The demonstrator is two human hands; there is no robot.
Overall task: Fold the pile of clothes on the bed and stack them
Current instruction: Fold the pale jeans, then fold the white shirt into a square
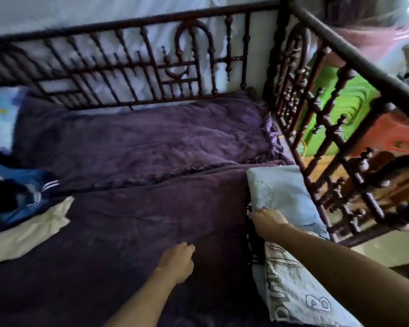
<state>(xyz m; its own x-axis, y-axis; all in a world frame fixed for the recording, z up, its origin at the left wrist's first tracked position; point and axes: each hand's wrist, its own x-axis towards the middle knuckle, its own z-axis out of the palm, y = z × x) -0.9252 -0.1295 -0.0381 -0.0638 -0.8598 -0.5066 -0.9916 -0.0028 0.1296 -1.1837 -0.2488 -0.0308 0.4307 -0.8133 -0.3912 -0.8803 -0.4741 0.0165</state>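
Two hands: right hand [268, 220] grip pinches pale blue cloth [279, 187] at bed [151, 208] edge; left hand [177, 260] grip slack, empty. Risk: cloth slides off toward rail [354, 56], unfolds

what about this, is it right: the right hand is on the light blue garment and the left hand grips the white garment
No. In the head view the left hand grips nothing; it is over the purple bedspread, apart from the white garment. The right hand is on the light blue garment.
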